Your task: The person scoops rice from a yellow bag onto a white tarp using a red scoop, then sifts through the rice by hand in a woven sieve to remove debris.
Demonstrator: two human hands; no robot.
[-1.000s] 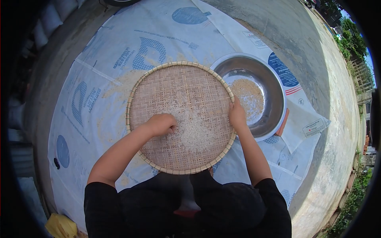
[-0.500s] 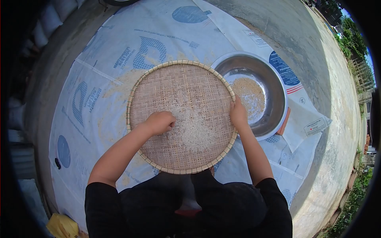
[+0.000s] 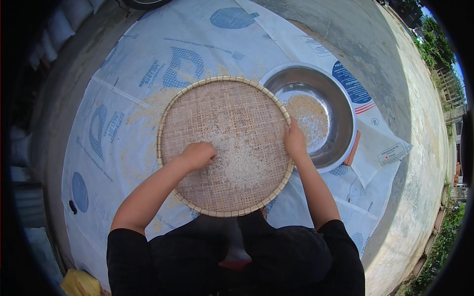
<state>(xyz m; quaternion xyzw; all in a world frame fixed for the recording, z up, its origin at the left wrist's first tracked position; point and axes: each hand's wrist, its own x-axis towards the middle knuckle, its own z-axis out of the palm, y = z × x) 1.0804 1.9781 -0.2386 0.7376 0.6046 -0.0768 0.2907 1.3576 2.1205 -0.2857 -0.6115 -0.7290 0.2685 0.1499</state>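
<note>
A round woven bamboo winnowing tray [image 3: 197, 108] is held over my lap, with a pale rim bound at intervals. Pale grains that look like rice [image 3: 244, 160] lie spread across its middle and lower right. My right hand [image 3: 295, 140] grips the tray's right rim, fingers partly hidden beneath. Over the tray, at the left edge of the grains, is my left hand [image 3: 200, 156], its fingers curled together; whatever they pinch is hidden. A wide metal basin [image 3: 340, 126] stands just beyond the tray's right side, with a layer of tan grains or husks [image 3: 308, 116] in its bottom.
A printed white-and-blue plastic sheet [image 3: 133, 69] covers the ground, with tan husks scattered left of the tray. A reddish brick [image 3: 352, 149] sits against the basin's right side. Part of a wheel [image 3: 145, 4] shows at the top, a yellow bag [image 3: 80, 283] at lower left.
The view has shifted slightly. My left hand stays curled at nearly the same spot over the grains, and my right hand keeps its hold on the rim.
</note>
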